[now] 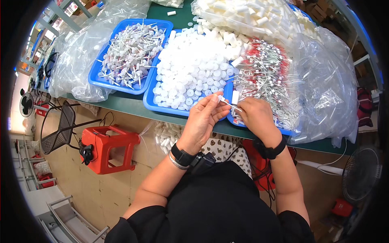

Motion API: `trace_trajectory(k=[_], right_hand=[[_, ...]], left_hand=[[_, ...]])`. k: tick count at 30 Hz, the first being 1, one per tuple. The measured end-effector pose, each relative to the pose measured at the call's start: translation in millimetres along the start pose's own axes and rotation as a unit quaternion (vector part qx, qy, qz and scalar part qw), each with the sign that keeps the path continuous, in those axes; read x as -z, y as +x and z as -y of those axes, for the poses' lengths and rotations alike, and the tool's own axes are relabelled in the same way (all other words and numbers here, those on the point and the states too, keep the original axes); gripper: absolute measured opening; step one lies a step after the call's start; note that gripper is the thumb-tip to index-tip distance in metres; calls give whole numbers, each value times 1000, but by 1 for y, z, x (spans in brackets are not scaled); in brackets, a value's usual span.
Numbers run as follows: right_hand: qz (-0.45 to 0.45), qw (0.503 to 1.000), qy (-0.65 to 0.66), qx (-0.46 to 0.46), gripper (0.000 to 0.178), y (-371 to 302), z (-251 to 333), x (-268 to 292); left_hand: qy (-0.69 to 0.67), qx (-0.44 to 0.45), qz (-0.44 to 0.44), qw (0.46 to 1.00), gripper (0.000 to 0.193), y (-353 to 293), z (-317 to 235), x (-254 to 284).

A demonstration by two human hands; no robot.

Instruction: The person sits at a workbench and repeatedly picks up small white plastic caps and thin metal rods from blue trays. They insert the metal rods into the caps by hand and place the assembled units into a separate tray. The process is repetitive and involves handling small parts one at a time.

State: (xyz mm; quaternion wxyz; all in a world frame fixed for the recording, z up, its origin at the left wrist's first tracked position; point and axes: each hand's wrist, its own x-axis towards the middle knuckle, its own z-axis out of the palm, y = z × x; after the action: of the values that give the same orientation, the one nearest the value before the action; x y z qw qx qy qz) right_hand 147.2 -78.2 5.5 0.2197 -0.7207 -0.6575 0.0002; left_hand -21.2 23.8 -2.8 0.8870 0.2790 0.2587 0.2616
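Note:
My left hand pinches a small white plastic piece between thumb and fingertips. From this piece a thin metal rod runs toward my right hand, whose closed fingers meet its other end. Both hands are over the front edges of two blue trays. Translucent white discs with centre holes fill the middle tray. Thin metal rods with white and red ends heap up in the right tray. A white cylinder stands out between my hands.
The left blue tray holds rods fitted with discs. Bagged cream-white cylinders are piled at the back. Clear plastic bags lie at both table ends. A red stool and a fan stand below.

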Motion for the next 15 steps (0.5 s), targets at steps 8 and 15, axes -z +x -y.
trace_trajectory(k=[8, 15], right_hand=[[-6, 999, 37, 13, 5, -1, -1, 2], [-41, 962, 254, -91, 9, -9, 12, 16]], left_hand=[[-12, -4, -9, 1000, 36, 2, 1, 2], [-26, -30, -23, 999, 34, 2, -3, -1]])
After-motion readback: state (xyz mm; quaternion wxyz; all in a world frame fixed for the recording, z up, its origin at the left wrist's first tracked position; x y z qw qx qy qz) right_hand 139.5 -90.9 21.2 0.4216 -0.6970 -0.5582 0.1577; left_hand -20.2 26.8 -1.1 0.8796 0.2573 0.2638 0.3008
